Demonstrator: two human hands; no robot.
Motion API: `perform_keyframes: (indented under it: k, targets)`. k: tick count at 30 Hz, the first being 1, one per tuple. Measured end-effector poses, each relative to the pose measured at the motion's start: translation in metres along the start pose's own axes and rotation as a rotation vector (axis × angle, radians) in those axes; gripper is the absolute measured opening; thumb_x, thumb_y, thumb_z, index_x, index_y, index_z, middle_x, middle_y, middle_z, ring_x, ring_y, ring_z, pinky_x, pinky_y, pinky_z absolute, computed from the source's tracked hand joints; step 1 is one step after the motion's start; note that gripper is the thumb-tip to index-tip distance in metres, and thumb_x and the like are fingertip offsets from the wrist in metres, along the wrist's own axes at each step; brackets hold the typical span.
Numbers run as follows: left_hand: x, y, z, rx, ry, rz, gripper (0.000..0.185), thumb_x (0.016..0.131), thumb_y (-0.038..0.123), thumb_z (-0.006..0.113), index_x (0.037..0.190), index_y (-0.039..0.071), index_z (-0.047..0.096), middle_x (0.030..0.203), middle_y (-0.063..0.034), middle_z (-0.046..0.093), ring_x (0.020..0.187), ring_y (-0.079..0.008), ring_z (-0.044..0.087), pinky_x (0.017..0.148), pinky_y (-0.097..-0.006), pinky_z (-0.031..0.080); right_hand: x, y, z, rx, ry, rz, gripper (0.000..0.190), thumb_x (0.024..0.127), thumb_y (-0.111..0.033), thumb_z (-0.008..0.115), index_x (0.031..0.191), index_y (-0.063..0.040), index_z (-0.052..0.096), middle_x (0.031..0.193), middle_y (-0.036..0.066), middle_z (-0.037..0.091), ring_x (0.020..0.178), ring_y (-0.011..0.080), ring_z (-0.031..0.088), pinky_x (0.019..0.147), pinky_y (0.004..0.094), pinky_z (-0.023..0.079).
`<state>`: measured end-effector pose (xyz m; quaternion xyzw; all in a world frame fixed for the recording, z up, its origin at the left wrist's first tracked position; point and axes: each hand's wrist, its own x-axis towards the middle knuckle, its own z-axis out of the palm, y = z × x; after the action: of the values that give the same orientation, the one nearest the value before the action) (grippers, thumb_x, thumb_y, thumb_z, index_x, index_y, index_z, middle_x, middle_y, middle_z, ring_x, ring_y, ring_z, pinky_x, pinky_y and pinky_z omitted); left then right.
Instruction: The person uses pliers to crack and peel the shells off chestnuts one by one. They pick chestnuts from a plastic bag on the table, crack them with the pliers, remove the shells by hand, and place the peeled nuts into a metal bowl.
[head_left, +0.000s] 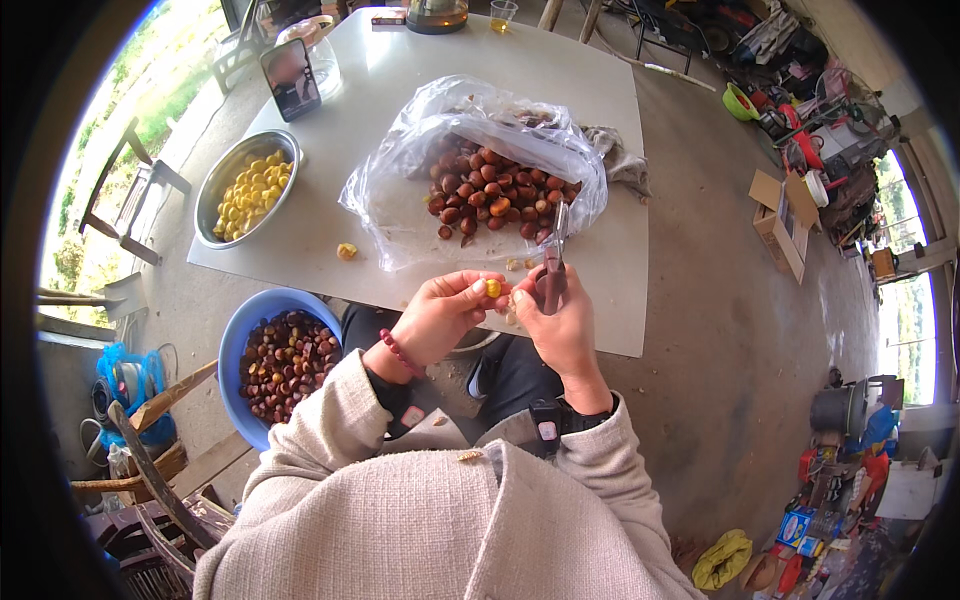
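Note:
Between the thumb and fingers of my left hand (448, 304) is a peeled yellow chestnut (492, 288). My right hand (559, 319) grips a hand tool with dark red handles (553, 281), perhaps scissors or a chestnut sheller, its metal end pointing away from me. My right fingertips are close beside the chestnut. Beyond both hands lies an open clear plastic bag (390, 191) with brown chestnuts (491, 187) spilling from its mouth. A single yellowish chestnut (346, 251) rests on the table left of the bag. Bits of shell or skin (513, 265) lie near my hands.
A steel bowl (294, 150) of peeled chestnuts stands at the table's left. Below it, a blue basin (231, 352) holds brown chestnuts or shells. A phone (291, 79) leans against a clear jug (324, 67). A grey cloth (622, 161) lies by the table's right edge (645, 247).

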<state>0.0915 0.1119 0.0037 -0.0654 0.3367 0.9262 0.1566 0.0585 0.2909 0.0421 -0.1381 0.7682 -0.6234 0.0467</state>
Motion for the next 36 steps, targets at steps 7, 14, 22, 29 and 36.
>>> perform_keyframes:
  k: [7, 14, 22, 29, 36]
  targets:
    - [0.0, 0.0, -0.003, -0.073, -0.041, -0.031, 0.021, 0.098, 0.005, 0.052, 0.116, -0.001, 0.061, 0.113, -0.0095, 0.066, 0.103, -0.0164, 0.064, 0.077, -0.02, 0.051, -0.001, -0.003, 0.001, 0.104, -0.06, -0.066, 0.022, 0.088, -0.004, 0.064, 0.106, 0.0, 0.053, 0.086, 0.01, 0.069, 0.078, 0.0156, 0.068, 0.072, 0.0286, 0.054]
    - [-0.002, -0.003, -0.005, -0.012, -0.004, -0.011, 0.019, 0.098, 0.005, 0.053, 0.114, 0.0, 0.062, 0.111, -0.0078, 0.066, 0.1, -0.0138, 0.064, 0.078, -0.0202, 0.051, -0.003, -0.004, 0.006, -0.111, 0.005, -0.099, 0.023, 0.085, -0.008, 0.069, 0.102, -0.001, 0.055, 0.084, 0.012, 0.07, 0.076, 0.02, 0.07, 0.069, 0.0314, 0.054]
    - [-0.003, -0.009, -0.005, 0.372, 0.062, 0.139, 0.018, 0.096, 0.013, 0.06, 0.108, 0.002, 0.066, 0.102, -0.0027, 0.07, 0.09, -0.0066, 0.063, 0.075, -0.0196, 0.048, -0.004, -0.001, 0.012, -0.203, 0.035, -0.152, 0.025, 0.084, -0.007, 0.07, 0.104, -0.001, 0.056, 0.085, 0.014, 0.07, 0.078, 0.0242, 0.071, 0.069, 0.0332, 0.055]
    - [-0.003, -0.006, 0.0, 0.239, 0.068, 0.092, 0.018, 0.096, 0.014, 0.061, 0.108, 0.002, 0.067, 0.1, -0.0033, 0.07, 0.091, -0.0075, 0.064, 0.074, -0.0191, 0.047, -0.002, 0.002, 0.01, -0.102, 0.009, -0.034, 0.023, 0.084, -0.006, 0.069, 0.103, -0.001, 0.056, 0.087, 0.013, 0.071, 0.08, 0.0222, 0.071, 0.071, 0.0324, 0.055]
    - [-0.004, -0.004, 0.001, 0.266, 0.085, 0.039, 0.014, 0.095, 0.01, 0.06, 0.105, 0.001, 0.066, 0.101, -0.0048, 0.069, 0.091, -0.0089, 0.064, 0.076, -0.0197, 0.051, -0.002, 0.0, 0.009, -0.161, 0.015, -0.093, 0.024, 0.084, -0.007, 0.07, 0.103, -0.001, 0.057, 0.089, 0.012, 0.071, 0.079, 0.0204, 0.071, 0.072, 0.032, 0.055]
